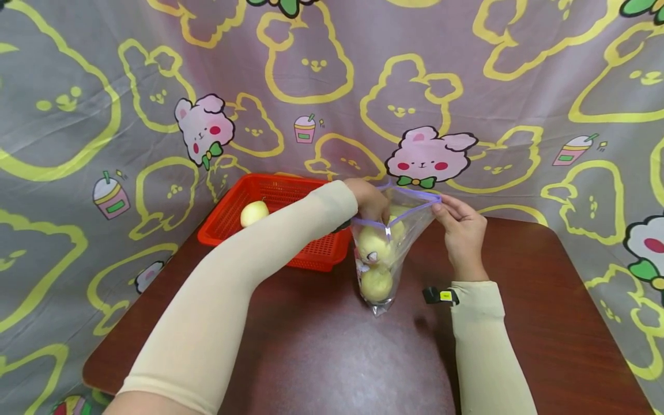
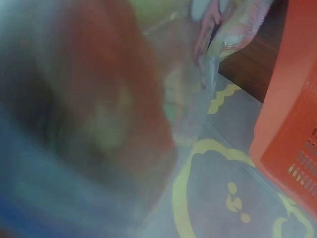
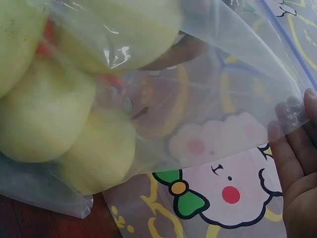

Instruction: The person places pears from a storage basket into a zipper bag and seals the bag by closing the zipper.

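In the head view, a clear zip bag [image 1: 402, 253] with a purple zip edge stands on the table, holding several pale yellow pears [image 1: 376, 282]. My left hand [image 1: 369, 199] reaches through the bag's mouth, its fingers bent round a pear near the top; the fingertips are partly hidden. That upper pear [image 3: 124, 29] shows through the plastic in the right wrist view, with part of the hand behind it. My right hand [image 1: 463, 233] pinches the right corner of the bag's rim between thumb and fingers, stretching the mouth sideways. The left wrist view is mostly blurred by plastic.
A red plastic basket [image 1: 316, 253] stands left of the bag, partly behind my left forearm. One pear [image 1: 254, 214] lies in it. The dark brown table [image 1: 524, 276] meets a patterned cloth [image 1: 332, 115] at the back and sides.
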The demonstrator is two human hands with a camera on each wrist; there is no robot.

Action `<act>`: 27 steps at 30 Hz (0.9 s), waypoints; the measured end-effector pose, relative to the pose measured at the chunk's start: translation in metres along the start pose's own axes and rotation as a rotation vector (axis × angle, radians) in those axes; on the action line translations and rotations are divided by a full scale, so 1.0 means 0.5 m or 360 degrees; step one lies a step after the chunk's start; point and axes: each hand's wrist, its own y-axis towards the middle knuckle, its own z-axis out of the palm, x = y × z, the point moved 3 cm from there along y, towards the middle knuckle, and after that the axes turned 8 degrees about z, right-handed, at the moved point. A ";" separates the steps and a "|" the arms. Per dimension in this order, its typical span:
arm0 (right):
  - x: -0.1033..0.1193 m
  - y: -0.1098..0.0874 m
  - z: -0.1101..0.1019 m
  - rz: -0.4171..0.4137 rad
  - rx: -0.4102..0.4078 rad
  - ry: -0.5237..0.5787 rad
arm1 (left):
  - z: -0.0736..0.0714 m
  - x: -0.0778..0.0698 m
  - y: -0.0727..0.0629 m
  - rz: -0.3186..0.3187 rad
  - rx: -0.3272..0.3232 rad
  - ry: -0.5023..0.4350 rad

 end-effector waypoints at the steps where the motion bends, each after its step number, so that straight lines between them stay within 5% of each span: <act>1: 0.000 0.000 -0.001 0.0001 -0.0002 -0.0002 | 0.001 -0.001 0.000 -0.0024 0.0011 0.0007; 15: 0.002 -0.004 0.002 -0.0008 0.0018 0.0029 | -0.028 -0.011 -0.023 -0.0178 0.0303 -0.0010; 22: 0.006 -0.005 0.005 -0.0031 0.0025 0.0034 | -0.055 -0.012 -0.044 -0.0158 0.0375 -0.0298; 27: 0.008 -0.004 0.005 -0.0027 0.0020 0.0026 | -0.057 -0.019 -0.040 -0.0121 0.0356 -0.0148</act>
